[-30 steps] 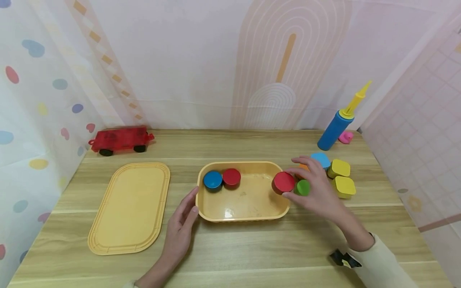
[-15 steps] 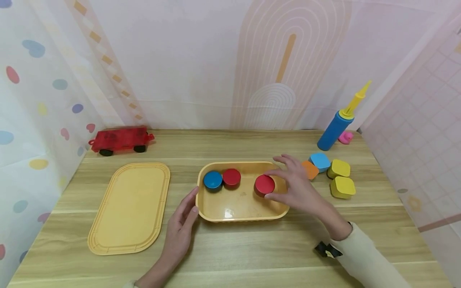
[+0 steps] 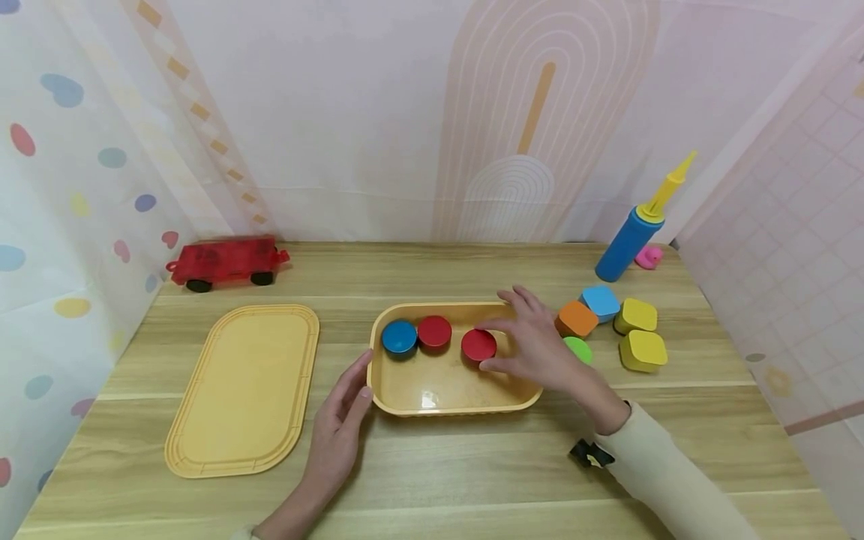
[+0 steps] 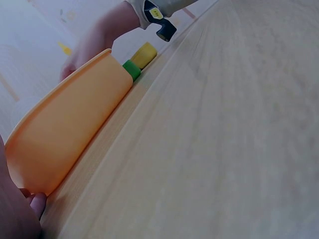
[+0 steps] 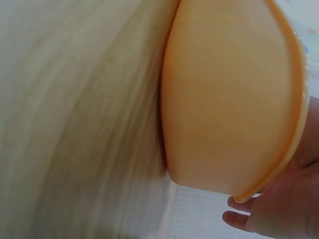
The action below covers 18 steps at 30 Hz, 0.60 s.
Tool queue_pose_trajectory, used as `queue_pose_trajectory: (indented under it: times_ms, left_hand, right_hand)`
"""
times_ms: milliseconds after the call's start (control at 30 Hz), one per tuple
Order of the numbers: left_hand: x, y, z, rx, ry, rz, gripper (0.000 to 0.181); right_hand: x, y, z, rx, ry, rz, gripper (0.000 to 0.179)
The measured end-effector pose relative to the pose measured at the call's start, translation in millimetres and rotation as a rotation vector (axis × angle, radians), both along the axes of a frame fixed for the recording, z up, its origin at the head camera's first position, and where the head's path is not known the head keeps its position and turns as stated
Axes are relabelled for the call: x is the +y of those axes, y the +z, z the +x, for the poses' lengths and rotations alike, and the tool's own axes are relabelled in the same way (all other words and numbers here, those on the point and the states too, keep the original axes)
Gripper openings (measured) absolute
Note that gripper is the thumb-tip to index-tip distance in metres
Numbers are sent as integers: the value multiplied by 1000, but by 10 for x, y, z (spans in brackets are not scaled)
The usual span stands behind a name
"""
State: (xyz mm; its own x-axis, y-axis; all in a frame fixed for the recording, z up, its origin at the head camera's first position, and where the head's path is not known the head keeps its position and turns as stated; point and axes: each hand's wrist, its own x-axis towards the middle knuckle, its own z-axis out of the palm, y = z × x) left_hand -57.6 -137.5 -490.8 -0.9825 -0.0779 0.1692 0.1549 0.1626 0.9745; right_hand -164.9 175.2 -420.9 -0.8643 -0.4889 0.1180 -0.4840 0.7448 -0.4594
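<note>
At the near side of the wood-grain surface (image 3: pixel 432 480), a pale sleeve (image 3: pixel 675 461) reaches in from the right, a black fitting (image 3: pixel 591 453) hanging below its cuff. And there's the left hand (image 3: pixel 339 420), fingers loosely extended, thumb apart, touching the left end of a yellow-orange container (image 3: pixel 439 386). Over the other end comes the right hand (image 3: pixel 540 349), thumb and index finger pinching a round red block (image 3: pixel 478 345) inside the container! Whether its underside meets the floor in there, I can't tell. To its left, and apart from it, a second red block (image 3: pixel 434 332) sits just beside a round blue block (image 3: pixel 400 337). Off to the left, a flat yellow tray (image 3: pixel 243 390) lies on its own. Over to the right we have a green block (image 3: pixel 578 349), partly behind the wrist, two yellow blocks (image 3: pixel 643 351), an orange block (image 3: pixel 577 320) and a light-blue block (image 3: pixel 600 301). Farther back, a red toy wagon (image 3: pixel 226 262) at left; at right, a blue pump (image 3: pixel 622 249) with a yellow nozzle, upright, and a pink duck (image 3: pixel 649 257) beside it. Behind everything, a patterned cloth (image 3: pixel 337 120).
</note>
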Motion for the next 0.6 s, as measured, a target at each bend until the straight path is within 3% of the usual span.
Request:
queue_pose_trajectory:
  times_ms: [600]
  left_hand:
    - [7, 23, 7, -14, -1, 7, 47]
  right_hand:
    - [-138, -36, -72, 53, -25, 25, 54]
